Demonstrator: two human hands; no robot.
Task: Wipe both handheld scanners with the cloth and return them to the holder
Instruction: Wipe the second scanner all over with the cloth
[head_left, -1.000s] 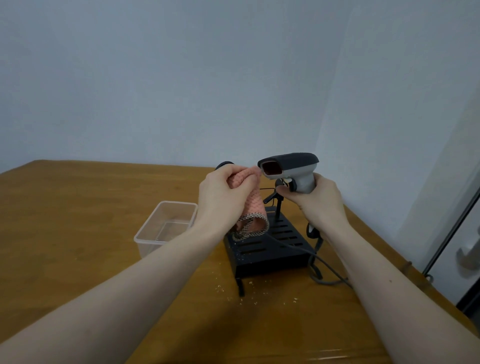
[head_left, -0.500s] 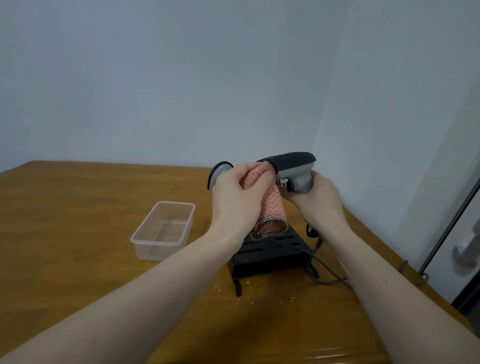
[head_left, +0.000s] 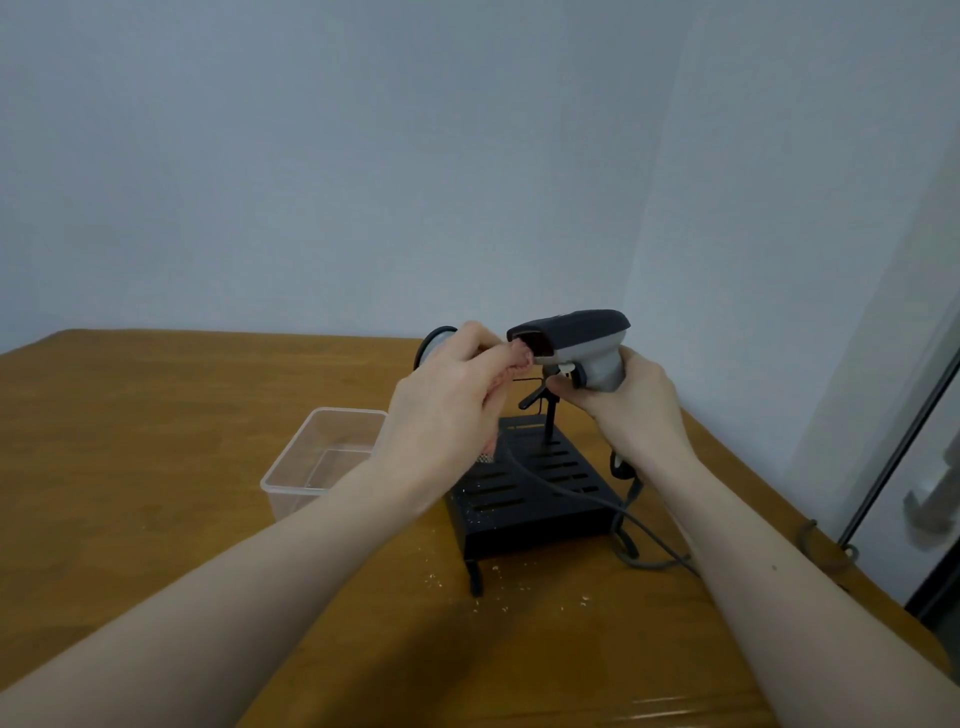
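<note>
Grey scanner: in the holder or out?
Out. The right hand grips the grey scanner by its handle above the black holder.

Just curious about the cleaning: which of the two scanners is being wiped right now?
The dark-topped grey scanner gripped by the right hand; the left hand presses the pink cloth to its window. The other scanner sits half hidden behind.

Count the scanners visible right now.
2. One scanner held in the right hand above the holder; a second scanner, mostly hidden, shows behind the left hand.
</note>
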